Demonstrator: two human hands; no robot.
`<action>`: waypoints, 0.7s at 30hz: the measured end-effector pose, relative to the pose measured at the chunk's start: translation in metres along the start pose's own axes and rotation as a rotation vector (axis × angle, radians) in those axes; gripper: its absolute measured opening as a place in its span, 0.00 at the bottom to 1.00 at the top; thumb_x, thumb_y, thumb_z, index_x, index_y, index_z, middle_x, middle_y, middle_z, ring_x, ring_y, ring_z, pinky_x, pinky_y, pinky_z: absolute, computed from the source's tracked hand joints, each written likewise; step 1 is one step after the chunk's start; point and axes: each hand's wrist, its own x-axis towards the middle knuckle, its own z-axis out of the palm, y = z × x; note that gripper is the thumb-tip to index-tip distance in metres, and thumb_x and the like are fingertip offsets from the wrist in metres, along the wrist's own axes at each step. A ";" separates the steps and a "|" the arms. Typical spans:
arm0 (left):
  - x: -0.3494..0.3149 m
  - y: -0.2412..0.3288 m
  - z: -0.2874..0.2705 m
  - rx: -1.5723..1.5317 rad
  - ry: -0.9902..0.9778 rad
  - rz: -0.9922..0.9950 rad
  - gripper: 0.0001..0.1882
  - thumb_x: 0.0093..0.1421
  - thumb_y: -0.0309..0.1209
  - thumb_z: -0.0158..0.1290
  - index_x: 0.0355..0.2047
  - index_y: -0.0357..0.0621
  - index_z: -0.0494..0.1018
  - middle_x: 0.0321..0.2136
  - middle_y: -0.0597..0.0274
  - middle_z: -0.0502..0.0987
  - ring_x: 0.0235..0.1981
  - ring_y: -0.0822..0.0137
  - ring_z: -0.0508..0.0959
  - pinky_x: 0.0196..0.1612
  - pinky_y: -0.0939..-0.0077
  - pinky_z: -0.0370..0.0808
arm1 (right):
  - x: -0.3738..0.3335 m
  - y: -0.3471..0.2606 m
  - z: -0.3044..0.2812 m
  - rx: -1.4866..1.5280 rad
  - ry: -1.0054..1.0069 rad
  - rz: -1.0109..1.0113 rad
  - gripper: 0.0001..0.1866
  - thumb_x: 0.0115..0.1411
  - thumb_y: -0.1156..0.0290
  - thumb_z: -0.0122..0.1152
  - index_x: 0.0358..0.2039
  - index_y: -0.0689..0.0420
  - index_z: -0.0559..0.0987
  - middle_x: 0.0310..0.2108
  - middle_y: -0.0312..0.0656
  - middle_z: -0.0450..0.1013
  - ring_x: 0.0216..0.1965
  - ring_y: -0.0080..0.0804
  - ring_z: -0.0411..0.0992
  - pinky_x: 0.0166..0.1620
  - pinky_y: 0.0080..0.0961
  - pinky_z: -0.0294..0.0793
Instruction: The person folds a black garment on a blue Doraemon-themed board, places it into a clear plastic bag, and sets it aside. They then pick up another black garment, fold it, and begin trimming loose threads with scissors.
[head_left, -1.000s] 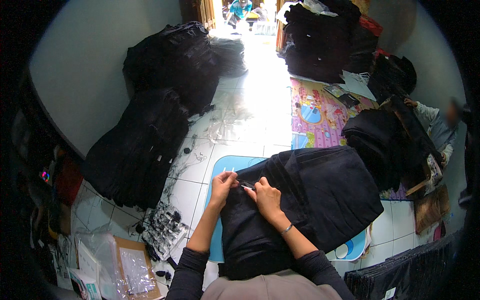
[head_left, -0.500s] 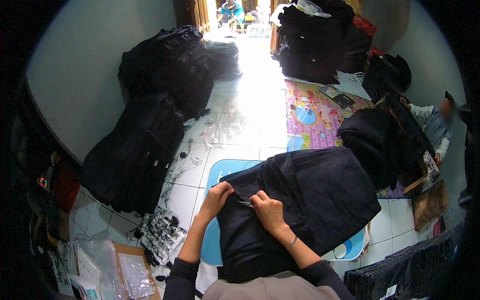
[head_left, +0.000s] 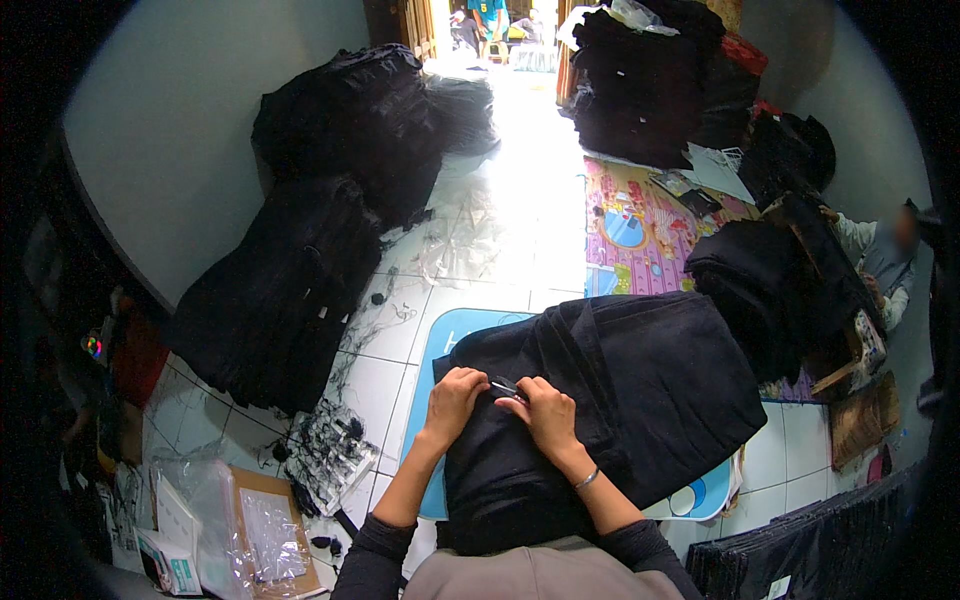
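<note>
Dark folded cloth (head_left: 660,390), apparently black garments, lies in a thick pile across a low blue table (head_left: 428,480) in front of me. My left hand (head_left: 455,405) is closed in a pinch over the pile's left part, holding a bit of the black cloth; any thread there is too fine to see. Close beside it, my right hand (head_left: 548,415) grips small metal thread snips (head_left: 506,389). Their blades point left toward the left fingertips.
Tall stacks of black cloth (head_left: 290,270) line the left wall, and more stand at the back right (head_left: 635,90). Thread scraps (head_left: 330,450) and a cardboard piece with plastic bags (head_left: 270,530) lie at left. Another person (head_left: 885,255) sits at far right beside a wooden frame.
Both hands have moved slightly: the left to the right, its fingertips now close to the snips, and the snips a little up. The whole view has shifted a little.
</note>
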 end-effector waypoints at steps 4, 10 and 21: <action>0.004 0.000 -0.001 -0.110 -0.022 -0.001 0.05 0.57 0.26 0.53 0.32 0.37 0.72 0.28 0.52 0.75 0.35 0.51 0.76 0.39 0.62 0.72 | 0.003 -0.002 0.004 -0.084 0.087 -0.053 0.23 0.54 0.44 0.59 0.26 0.54 0.74 0.23 0.40 0.73 0.22 0.41 0.75 0.23 0.34 0.73; 0.006 0.002 0.005 -0.066 0.047 0.021 0.06 0.56 0.29 0.56 0.30 0.38 0.75 0.27 0.54 0.75 0.32 0.53 0.76 0.37 0.63 0.72 | 0.003 -0.002 0.003 -0.055 0.056 -0.037 0.20 0.60 0.51 0.57 0.24 0.56 0.71 0.23 0.42 0.71 0.21 0.43 0.75 0.21 0.35 0.73; 0.004 0.000 0.003 -0.147 0.088 -0.046 0.04 0.55 0.25 0.58 0.30 0.36 0.78 0.25 0.55 0.77 0.26 0.59 0.78 0.31 0.70 0.73 | 0.004 -0.005 -0.001 -0.046 0.040 0.001 0.20 0.58 0.53 0.60 0.22 0.57 0.73 0.23 0.43 0.71 0.23 0.46 0.74 0.25 0.37 0.71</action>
